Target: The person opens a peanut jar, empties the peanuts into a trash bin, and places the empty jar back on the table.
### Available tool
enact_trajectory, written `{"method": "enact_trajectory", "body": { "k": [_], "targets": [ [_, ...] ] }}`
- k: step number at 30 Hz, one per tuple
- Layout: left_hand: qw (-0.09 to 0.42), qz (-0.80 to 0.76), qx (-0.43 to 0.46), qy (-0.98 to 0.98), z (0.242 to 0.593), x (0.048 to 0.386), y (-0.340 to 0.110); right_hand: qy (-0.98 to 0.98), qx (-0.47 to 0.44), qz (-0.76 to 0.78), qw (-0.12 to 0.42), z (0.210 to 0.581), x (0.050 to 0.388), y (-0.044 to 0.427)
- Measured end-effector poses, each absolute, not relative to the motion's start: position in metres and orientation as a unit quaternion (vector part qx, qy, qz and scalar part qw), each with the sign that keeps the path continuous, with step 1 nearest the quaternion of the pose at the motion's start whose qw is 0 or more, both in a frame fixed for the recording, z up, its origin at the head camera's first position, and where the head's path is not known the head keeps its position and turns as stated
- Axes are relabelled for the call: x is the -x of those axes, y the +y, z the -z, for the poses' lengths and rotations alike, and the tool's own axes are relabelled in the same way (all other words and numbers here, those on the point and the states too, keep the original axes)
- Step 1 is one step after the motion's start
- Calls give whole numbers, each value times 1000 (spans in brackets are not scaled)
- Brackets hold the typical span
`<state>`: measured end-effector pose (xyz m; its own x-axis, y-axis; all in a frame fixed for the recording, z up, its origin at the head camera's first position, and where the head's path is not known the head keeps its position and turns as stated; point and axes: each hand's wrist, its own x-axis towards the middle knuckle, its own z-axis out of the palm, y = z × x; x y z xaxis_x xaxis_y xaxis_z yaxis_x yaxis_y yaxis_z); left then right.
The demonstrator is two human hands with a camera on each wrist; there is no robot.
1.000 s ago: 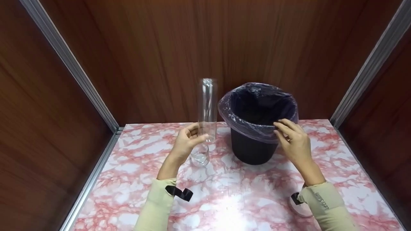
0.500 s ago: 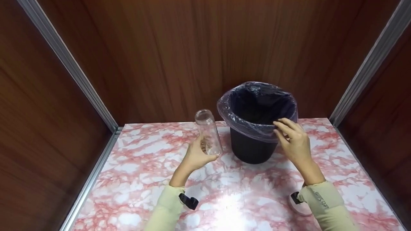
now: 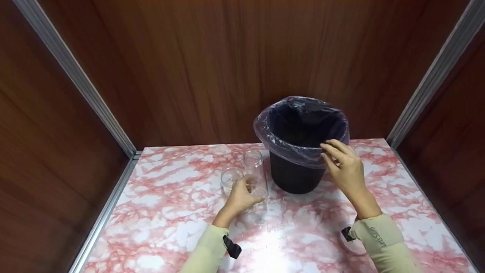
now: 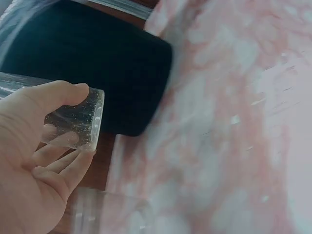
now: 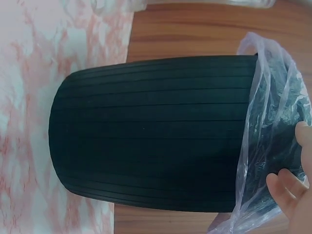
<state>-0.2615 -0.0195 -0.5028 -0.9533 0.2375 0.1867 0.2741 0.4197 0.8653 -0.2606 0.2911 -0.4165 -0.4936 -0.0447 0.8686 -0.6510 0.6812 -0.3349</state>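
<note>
My left hand [image 3: 239, 197] holds a tall clear cylindrical container [image 3: 260, 171] just left of the bin, thumb on one side and fingers on the other. In the left wrist view, the container's flat end [image 4: 87, 119] extends past the thumb. Beside that hand stands a second clear container [image 3: 229, 176], partly hidden by the fingers. My right hand [image 3: 345, 167] pinches the rim of the purple trash bag [image 3: 291, 153] at the front right of the black bin [image 3: 295, 178]. Bag and bin also show in the right wrist view, fingertips against the plastic.
A clear round object [image 3: 352, 245] lies partly beneath the right wrist. The table [image 3: 163, 227] has a red-and-white marbled surface, with small wet-looking marks in front of the bin. Brown wood-look panels [image 3: 189, 76] with metal edge posts enclose the back and sides.
My left hand has come down and to the right, lowering the tall clear container from in front of the back panel to near the table. The right hand stays at the bag's rim.
</note>
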Motion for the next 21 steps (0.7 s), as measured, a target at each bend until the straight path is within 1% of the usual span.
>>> {"method": "enact_trajectory", "body": {
  "k": [2, 7, 15, 21],
  "targets": [
    [8, 523, 153, -838, 511, 263, -17, -797, -219, -334, 454, 417, 261, 291],
    [5, 530, 148, -835, 529, 266, -13, -795, -218, -334, 457, 417, 261, 291],
    [14, 551, 134, -823, 552, 269, -9, -790, -218, -344, 458, 417, 261, 290],
    [30, 520, 133, -843, 572, 269, -6, -789, -220, -349, 456, 418, 259, 289]
  ]
}}
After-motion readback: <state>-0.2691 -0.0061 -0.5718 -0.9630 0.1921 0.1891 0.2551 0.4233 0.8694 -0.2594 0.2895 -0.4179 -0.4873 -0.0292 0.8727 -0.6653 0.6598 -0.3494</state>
